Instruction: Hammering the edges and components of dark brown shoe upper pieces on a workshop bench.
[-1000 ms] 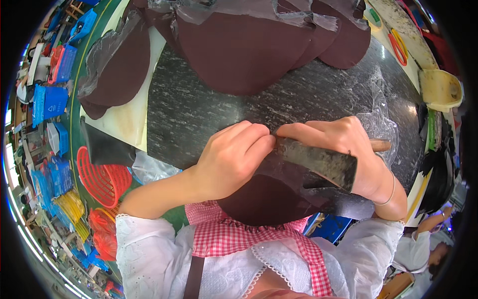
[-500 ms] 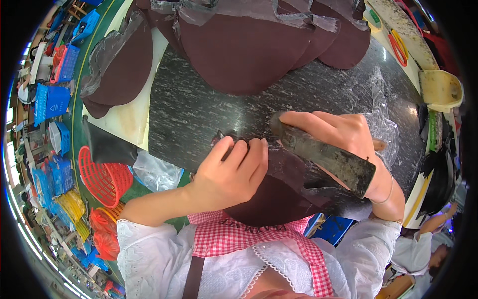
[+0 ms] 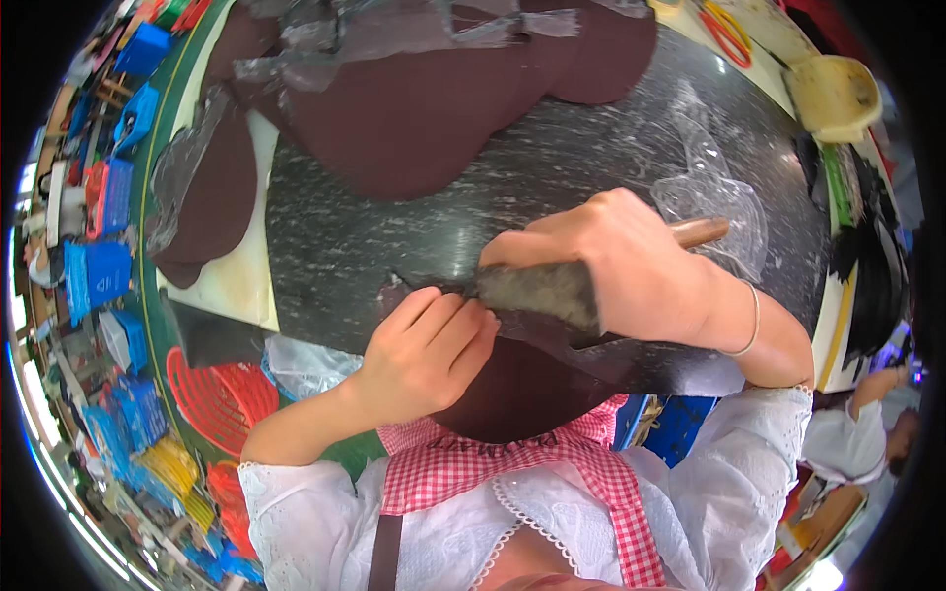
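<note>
My right hand [image 3: 631,271] is wrapped around a hammer with a worn dark metal head [image 3: 542,293] and a wooden handle [image 3: 700,231]. The head is tilted, one end down by my left fingertips. My left hand [image 3: 424,355], fingers curled, pinches the upper edge of a dark brown leather-like piece [image 3: 522,389]. That piece lies along the near edge of the black speckled slab [image 3: 581,158] and droops towards my apron. The edge under the fingers and hammer is partly hidden.
More brown pieces [image 3: 394,128] with clear film edges overlap on the slab's far side; another [image 3: 212,207] lies left. Crumpled clear plastic [image 3: 714,197] is at right, near a cream container [image 3: 836,97] and scissors [image 3: 727,34]. A red basket [image 3: 222,399] stands lower left.
The hammer has turned in my right hand, and its head has swung left, closer to my left fingers. My left hand has shifted slightly left and down. The view has turned a little.
</note>
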The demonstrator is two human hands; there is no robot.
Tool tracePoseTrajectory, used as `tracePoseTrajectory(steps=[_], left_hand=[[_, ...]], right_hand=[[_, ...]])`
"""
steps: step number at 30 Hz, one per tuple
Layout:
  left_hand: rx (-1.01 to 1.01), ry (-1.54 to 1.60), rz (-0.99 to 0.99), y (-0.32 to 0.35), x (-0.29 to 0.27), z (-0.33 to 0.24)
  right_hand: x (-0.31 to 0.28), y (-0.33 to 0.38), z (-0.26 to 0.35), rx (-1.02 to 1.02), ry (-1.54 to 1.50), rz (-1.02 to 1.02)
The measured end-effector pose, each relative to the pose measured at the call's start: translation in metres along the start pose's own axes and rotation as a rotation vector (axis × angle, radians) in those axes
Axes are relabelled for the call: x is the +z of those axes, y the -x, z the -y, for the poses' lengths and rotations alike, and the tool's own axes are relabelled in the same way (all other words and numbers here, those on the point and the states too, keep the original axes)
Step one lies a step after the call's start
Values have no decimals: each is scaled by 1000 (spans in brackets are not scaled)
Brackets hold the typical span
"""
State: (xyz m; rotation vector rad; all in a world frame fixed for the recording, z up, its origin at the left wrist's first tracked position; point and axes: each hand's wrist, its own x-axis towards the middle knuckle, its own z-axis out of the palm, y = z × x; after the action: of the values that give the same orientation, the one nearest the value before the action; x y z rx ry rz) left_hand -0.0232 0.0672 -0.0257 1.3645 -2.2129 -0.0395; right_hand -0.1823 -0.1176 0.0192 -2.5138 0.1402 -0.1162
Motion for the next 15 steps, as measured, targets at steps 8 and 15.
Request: tracePoseTrajectory(steps=[8,15], left_hand=[[18,-58,56,-32,24,-4],[-134,204,97,-39,21,5]], right_hand=[[-11,71,-11,223,-160,-216],[-6,78,-2,184,-144,-78]])
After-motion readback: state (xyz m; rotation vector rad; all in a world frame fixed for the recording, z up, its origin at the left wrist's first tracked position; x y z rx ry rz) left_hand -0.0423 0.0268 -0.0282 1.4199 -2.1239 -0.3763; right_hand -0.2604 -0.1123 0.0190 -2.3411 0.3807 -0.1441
